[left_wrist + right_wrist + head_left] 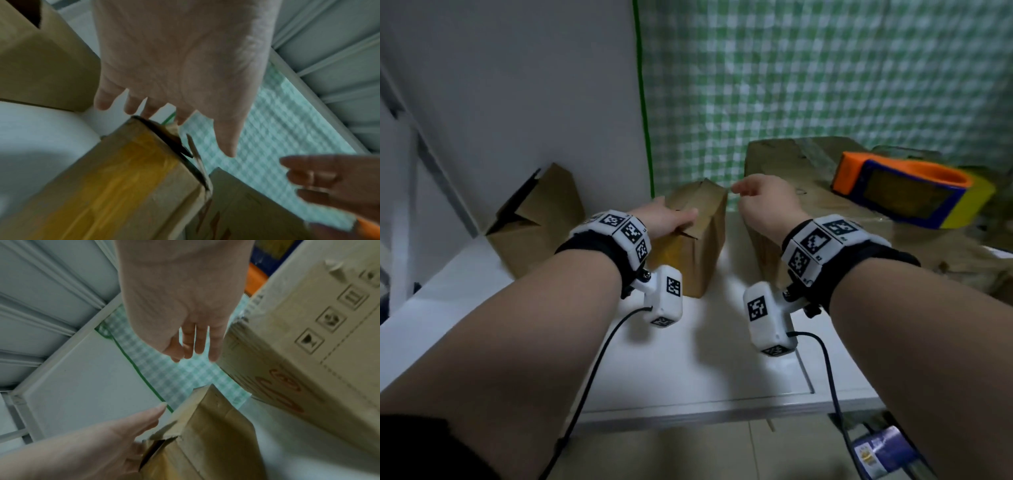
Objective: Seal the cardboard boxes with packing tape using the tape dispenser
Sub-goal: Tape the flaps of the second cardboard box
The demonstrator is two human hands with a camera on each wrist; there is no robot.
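Small brown cardboard box, flaps ajar, mid white table; left hand resting flat on top, right hand loose, empty, beside far corner; step prob. flap-closing; next: fetch orange/blue tape dispenser atop large carton at right

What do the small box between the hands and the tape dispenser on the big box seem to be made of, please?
Small box: brown cardboard, matte, with creased flaps; a glossy yellowish tape strip down one side. Tape dispenser: apparently hard plastic, smooth orange, blue and yellow parts.
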